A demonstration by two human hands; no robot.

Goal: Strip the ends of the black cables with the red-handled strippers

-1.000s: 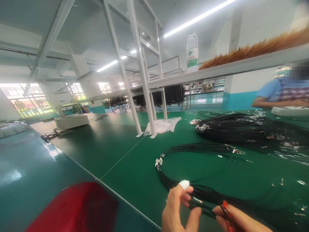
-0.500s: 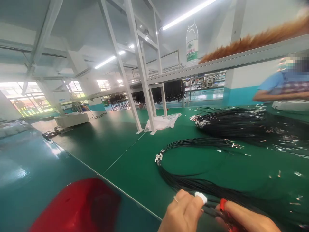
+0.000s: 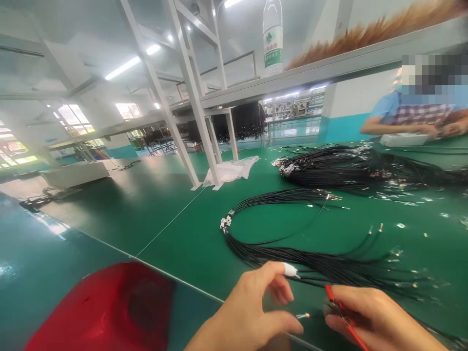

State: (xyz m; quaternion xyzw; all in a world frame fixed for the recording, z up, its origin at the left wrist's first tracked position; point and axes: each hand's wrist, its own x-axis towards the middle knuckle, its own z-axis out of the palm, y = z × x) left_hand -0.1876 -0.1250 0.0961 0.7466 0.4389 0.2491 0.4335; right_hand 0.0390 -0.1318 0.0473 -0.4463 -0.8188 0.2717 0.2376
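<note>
My left hand (image 3: 252,304) is open, thumb and fingers apart, with a white wrap (image 3: 290,270) on one fingertip. Just beyond its thumb is a cable end (image 3: 302,316) with pale and copper-coloured tips; I cannot tell whether the thumb touches it. In my right hand (image 3: 373,309) are red-handled pliers (image 3: 349,325), their jaws partly hidden by the fingers. Behind both hands lies a bundle of black cables (image 3: 263,252), bent into a curve, with silvery connectors (image 3: 226,222) at the bend.
A larger heap of black cables (image 3: 329,168) lies farther back on the green table (image 3: 175,209). White frame legs (image 3: 199,112) stand beside a clear plastic bag (image 3: 234,169). A red object (image 3: 98,312) is at the lower left. Across the table sits a person (image 3: 417,114).
My left hand has opened and drawn away from the pliers, which it was close against before. My right hand keeps the pliers. The view has shifted right and slightly down.
</note>
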